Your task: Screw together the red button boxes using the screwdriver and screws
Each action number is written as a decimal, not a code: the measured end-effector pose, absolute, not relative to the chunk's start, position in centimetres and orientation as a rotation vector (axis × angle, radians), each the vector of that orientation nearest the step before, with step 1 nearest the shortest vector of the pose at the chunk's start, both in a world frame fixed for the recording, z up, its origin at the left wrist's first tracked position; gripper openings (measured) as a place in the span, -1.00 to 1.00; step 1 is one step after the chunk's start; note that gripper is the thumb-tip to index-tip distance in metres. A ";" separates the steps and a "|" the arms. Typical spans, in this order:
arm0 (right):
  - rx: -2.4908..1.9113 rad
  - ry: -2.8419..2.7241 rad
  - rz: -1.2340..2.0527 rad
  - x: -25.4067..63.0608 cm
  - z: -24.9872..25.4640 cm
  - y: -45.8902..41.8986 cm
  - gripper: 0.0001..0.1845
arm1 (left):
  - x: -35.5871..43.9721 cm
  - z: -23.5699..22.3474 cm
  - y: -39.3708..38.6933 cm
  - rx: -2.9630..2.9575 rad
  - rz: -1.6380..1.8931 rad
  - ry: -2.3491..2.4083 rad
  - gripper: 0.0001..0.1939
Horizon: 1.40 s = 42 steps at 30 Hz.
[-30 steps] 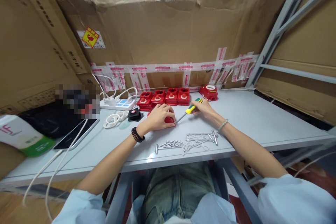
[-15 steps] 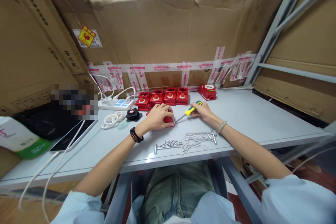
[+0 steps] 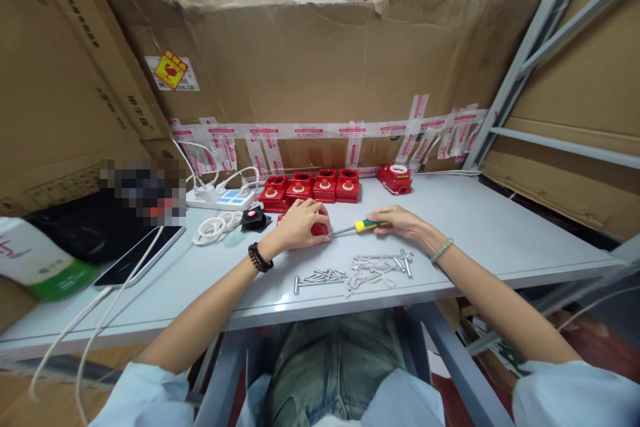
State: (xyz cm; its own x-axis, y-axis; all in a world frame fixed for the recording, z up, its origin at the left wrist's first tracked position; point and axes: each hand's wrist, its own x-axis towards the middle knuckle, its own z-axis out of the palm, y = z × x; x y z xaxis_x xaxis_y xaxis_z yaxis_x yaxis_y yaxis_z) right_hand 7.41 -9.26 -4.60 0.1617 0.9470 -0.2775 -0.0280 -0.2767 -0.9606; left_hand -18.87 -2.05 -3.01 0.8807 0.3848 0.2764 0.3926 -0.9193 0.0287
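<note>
My left hand [image 3: 303, 221] is wrapped over a red housing [image 3: 320, 229] on the table, pressing it down and hiding most of it. In my right hand [image 3: 400, 221] is a screwdriver [image 3: 367, 225] with a yellow and green handle. Its shaft lies nearly level, and the tip meets the right side of the red housing, close to my left fingers. Nearer the table's front edge lie a pile of metal screws [image 3: 325, 275] and a tangle of small chains and metal rods [image 3: 375, 268].
Several red housings [image 3: 325, 187] stand in a row behind my hands. Another red housing [image 3: 396, 178] with a white ring sits further right. To the left are a black part [image 3: 254, 219], white rings [image 3: 210, 231], a power strip [image 3: 225, 199] and a tablet [image 3: 143, 260]. Cardboard [image 3: 320, 60] walls the back.
My right hand has moved slightly right and down, bringing the screwdriver to a flatter angle. The left hand still holds the red housing in about the same place.
</note>
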 end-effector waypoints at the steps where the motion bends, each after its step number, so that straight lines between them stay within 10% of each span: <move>1: -1.482 -1.002 1.314 7.8 -4.3 -9.5 -0.86 | -18.8 -3.0 -2.1 -3.014 -0.432 -0.627 -0.79; 10: -1.787 -1.862 0.910 8.3 -3.4 -9.6 -0.39 | -18.6 -2.9 -2.1 -2.970 -0.369 -0.615 -0.77; 42: -1.540 -2.070 0.933 6.5 -0.5 -8.1 -0.59 | -19.1 -1.4 -0.8 -3.051 -0.235 -0.576 -0.75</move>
State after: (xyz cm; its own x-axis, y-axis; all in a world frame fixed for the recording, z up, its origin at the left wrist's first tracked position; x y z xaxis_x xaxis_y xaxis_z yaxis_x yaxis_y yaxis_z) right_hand 6.51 -8.14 -0.49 -0.3166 0.9457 -0.0744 0.6818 0.1723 -0.7109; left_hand -19.12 -0.81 -1.42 0.9202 0.3603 0.1529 0.3646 -0.9312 0.0003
